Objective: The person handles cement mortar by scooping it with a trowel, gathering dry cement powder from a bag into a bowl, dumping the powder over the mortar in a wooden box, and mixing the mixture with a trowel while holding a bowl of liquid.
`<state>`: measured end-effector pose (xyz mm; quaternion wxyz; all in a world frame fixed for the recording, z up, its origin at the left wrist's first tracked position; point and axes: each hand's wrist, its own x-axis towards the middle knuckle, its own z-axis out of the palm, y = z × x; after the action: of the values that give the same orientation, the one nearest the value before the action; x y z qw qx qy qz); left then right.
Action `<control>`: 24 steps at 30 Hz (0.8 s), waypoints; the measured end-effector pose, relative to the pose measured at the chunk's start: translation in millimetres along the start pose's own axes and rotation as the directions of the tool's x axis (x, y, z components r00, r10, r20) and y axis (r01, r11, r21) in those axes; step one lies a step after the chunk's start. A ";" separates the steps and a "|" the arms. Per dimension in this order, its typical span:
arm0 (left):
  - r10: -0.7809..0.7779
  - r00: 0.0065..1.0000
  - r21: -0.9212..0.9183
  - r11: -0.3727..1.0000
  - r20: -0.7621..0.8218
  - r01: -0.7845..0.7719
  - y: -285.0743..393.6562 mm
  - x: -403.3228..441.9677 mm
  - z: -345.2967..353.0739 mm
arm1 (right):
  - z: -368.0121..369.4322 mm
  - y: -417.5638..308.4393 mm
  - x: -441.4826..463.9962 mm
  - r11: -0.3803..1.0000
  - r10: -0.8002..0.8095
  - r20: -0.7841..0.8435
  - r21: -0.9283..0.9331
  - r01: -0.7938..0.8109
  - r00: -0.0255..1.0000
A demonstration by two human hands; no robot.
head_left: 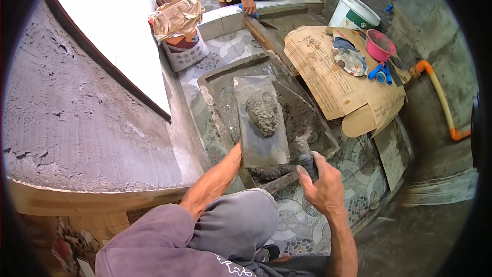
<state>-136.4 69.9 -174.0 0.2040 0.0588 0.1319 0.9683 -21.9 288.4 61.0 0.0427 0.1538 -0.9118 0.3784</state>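
A mound of grey mortar (263, 114) sits mid-board on a flat board (265, 153), held over the tray (230, 66), likely so spills drop back in. At seven o'clock, the left hand (238, 154) goes beneath, seemingly propping it; I cannot tell its hidden grip. Between four and five, the right hand (324, 182) grips a caked tool handle (306, 161). Cardboard (320, 69) lies at two.

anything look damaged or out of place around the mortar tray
A little: the cardboard right of the tray lies askew, its flap jutting over the tiled floor, with a crumpled wrapper or cloth on top. The rough grey surface at left looks pitted. Nothing else stands out.
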 end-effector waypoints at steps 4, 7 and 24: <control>-0.012 1.000 0.014 1.000 -0.017 0.012 -1.8 -3.1 2.2 | -2.8 6.4 -8.4 0.971 -0.166 0.006 -0.170 0.165 0.986; -0.017 1.000 0.030 0.999 -0.025 0.018 0.1 -1.5 5.1 | -3.1 3.1 -8.6 0.964 -0.221 -0.024 -0.157 0.215 0.975; -0.045 0.997 0.083 0.995 -0.067 0.051 13.6 -2.5 19.2 | 19.3 22.4 -0.8 0.991 0.025 0.082 -0.136 -0.014 0.996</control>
<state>-136.1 61.4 -151.9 0.2202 0.0327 0.1805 0.9580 -27.4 290.0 31.9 0.0112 0.1573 -0.9378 0.3093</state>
